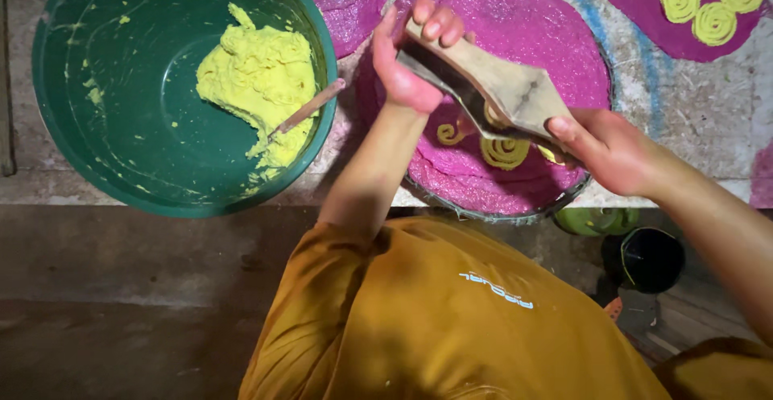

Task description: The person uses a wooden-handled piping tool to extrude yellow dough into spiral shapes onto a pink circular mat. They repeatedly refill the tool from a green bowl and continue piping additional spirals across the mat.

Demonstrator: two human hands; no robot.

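Gripping a wooden press (503, 94), both hands tilt it over the pink mat (531, 29).

Person wears a mustard-orange short-sleeved shirt (451, 319), loose knit fabric, creased at the shoulder where the left sleeve (322, 287) ends above the elbow; a small pale printed mark sits on the chest, upside down in the head view. Both forearms are bare, with no watch, bands or gloves on the left hand (411, 53) or the right hand (612, 150), and the nails are short and unpainted. A bit of the same orange cloth (717, 372) shows at bottom right.
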